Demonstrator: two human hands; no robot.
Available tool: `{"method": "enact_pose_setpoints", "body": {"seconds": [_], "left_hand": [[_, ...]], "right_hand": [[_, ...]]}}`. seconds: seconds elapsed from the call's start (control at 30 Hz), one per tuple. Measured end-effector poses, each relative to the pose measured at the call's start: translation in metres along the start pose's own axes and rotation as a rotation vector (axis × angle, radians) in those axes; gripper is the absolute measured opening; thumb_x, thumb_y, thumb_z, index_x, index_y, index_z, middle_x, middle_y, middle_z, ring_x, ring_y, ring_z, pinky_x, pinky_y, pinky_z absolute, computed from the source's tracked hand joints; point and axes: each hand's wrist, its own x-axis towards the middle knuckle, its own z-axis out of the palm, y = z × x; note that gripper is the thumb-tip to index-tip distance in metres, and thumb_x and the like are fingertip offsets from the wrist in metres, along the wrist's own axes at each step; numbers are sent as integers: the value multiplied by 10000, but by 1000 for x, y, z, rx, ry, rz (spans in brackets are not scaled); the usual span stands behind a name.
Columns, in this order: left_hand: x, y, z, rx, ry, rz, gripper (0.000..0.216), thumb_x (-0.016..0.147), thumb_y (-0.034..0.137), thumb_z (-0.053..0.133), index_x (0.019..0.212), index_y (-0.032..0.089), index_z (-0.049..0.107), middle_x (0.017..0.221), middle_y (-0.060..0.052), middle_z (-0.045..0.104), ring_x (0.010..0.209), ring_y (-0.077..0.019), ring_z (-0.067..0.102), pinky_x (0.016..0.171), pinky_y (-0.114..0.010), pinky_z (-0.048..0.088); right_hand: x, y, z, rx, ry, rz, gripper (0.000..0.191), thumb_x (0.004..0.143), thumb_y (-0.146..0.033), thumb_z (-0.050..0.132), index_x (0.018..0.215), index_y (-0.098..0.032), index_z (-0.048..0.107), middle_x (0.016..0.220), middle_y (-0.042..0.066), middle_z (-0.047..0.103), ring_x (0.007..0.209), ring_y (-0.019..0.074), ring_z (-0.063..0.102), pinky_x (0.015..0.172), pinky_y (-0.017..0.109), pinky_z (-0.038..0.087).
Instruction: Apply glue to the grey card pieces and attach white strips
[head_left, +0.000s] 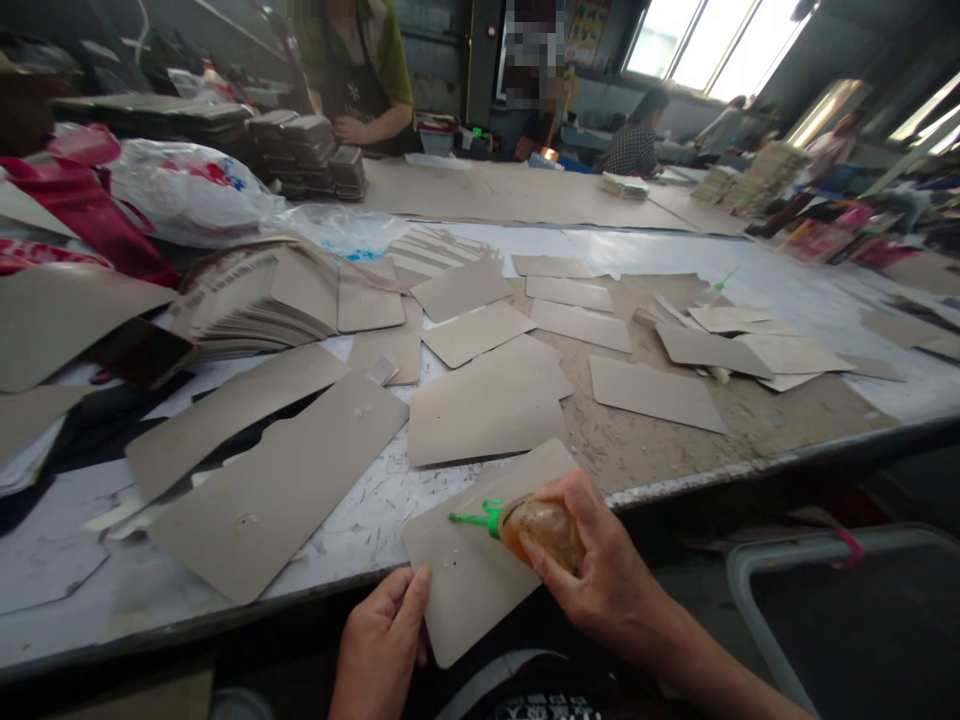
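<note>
My left hand [386, 630] pinches the near left edge of a grey cardboard panel [480, 600] with rounded corners, which juts over the table's front edge. In my right hand [600, 560] is a squeeze glue bottle [544, 535] holding amber liquid, tipped on its side. Its green nozzle [472, 519] points left, just above the panel. Small dark and pale spots mark the panel near the nozzle; whether the tip touches it I cannot tell. Just beyond lies another cardboard panel [487, 410], and a long cut panel [277, 480] rests to the left.
A fanned stack of cardboard [262, 295] stands at the left, near a white plastic bag [187, 190] and a pink bag [90, 200]. Loose panels [656, 390] lie to the right. A second green-tipped bottle [712, 292] is farther back. A plastic bin [862, 610] sits below right. Several people work beyond.
</note>
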Motion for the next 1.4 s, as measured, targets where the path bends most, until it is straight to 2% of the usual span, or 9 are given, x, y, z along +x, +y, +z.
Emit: {"method": "enact_pose_setpoints", "body": {"seconds": [0.17,0.33,0.43,0.7,0.9,1.13,1.27,1.33,1.4], "left_hand": [[0,-4,-2,4,-22,28,660,588,864,504,545,208,563,366,35,427,382,-126,409,433,-251,332],[2,-5,-2,4,-19,33,641,611,847,505,547,211,552,369,40,418,388,-120,399,441,-245,333],[2,-6,0,-8,-3,30,636,590,847,518,523,215,530,369,37,418,378,-122,398,430,-249,327],[6,-25,1,-18,29,68,542,709,736,545,634,202,600,404,58,426,393,-117,408,446,-236,329],[0,-17,2,-38,51,69,497,726,691,574,684,197,612,447,54,466,421,-118,415,464,-236,325],[1,-18,1,-22,48,70,517,714,701,582,708,186,625,446,54,468,419,-116,413,467,-236,324],[1,-17,2,-49,68,78,531,693,706,603,735,178,647,436,55,474,409,-117,413,458,-239,341],[-2,-15,3,-69,78,80,542,677,714,617,738,177,659,417,60,464,396,-116,421,450,-234,355],[-5,-13,4,-80,83,75,550,656,723,632,752,183,676,387,65,446,369,-120,423,418,-233,357]], "right_hand": [[-1,0,7,103,-32,80,228,828,-188,569,1030,-230,473,942,32,563,823,189,597,688,297,503],[-9,19,-15,17,27,154,215,859,-245,555,1044,-234,446,917,28,572,767,184,604,594,277,485],[-12,31,-28,-70,76,154,201,873,-281,558,1039,-236,454,896,23,566,733,177,595,597,282,492],[-12,56,-50,-265,229,116,206,868,-339,594,1018,-238,495,919,30,537,757,191,567,656,311,491],[-11,68,-61,-345,322,80,215,849,-342,601,1000,-228,499,920,45,514,801,220,549,693,345,481],[-12,75,-64,-364,354,70,211,852,-336,587,1003,-222,493,924,54,510,822,234,543,728,374,479],[-13,74,-63,-253,359,161,254,820,-387,610,992,-227,513,933,55,533,835,241,551,741,380,471],[-15,72,-61,-85,287,293,289,807,-431,624,991,-237,517,871,32,555,768,224,554,687,355,465],[-16,69,-57,196,164,419,324,807,-474,632,998,-244,507,802,6,576,708,204,553,629,322,448]]}}
